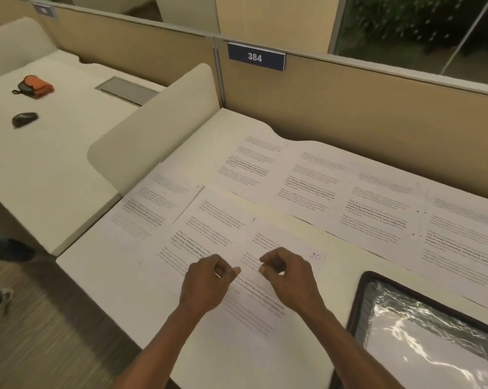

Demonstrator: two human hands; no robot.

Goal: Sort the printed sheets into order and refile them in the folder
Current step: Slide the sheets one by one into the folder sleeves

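Cream desk, flat printed sheets, glossy folder

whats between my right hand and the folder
Head view: the right hand and folder are parted by the sheet marked 10 and bare desk.

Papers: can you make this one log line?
sheets spread on desk | left hand curled, empty | right hand curled, empty | folder at right

Seven printed sheets seem to be lying across the bench, though overlaps are blurring the count. One folder is sitting there too. Two hands are showing, the left hand and the right hand. One orange pouch and one dark mouse are resting on the neighbouring bench.
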